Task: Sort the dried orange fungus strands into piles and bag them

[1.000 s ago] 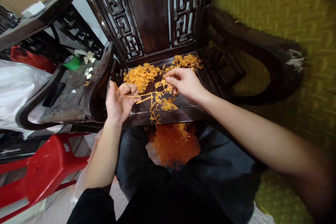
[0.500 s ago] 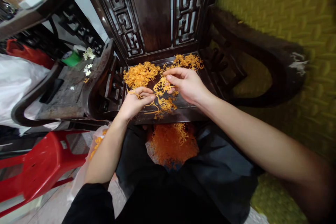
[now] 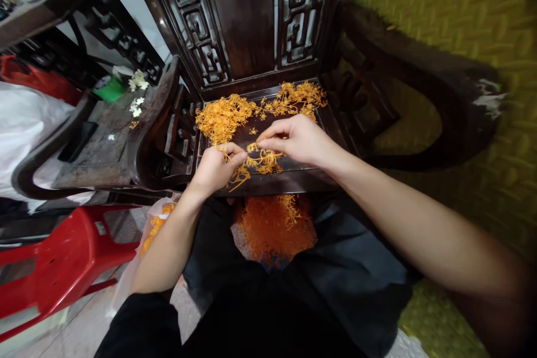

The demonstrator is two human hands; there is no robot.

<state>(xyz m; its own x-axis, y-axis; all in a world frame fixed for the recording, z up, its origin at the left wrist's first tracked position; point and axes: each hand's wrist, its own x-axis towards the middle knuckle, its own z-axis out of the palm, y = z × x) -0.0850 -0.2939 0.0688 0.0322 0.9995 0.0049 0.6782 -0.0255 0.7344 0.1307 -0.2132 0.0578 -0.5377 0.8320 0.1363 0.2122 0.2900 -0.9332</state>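
Orange strands [image 3: 257,161] lie in a small clump on the dark chair seat [image 3: 293,176], between the two hands and touching both. The left hand [image 3: 216,166] has its fingers [image 3: 235,155] curled and pinched on strands at the clump's left edge. The right hand [image 3: 300,139] pinches strands at the clump's top with thumb and forefinger. Two bigger heaps [image 3: 222,116] sit further back on the seat; another pile [image 3: 274,228] rests on the lap. No readable writing shows.

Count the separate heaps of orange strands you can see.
4: two on the chair seat, back left and back right; a clump under both hands; a heap on the lap. More may be hidden.
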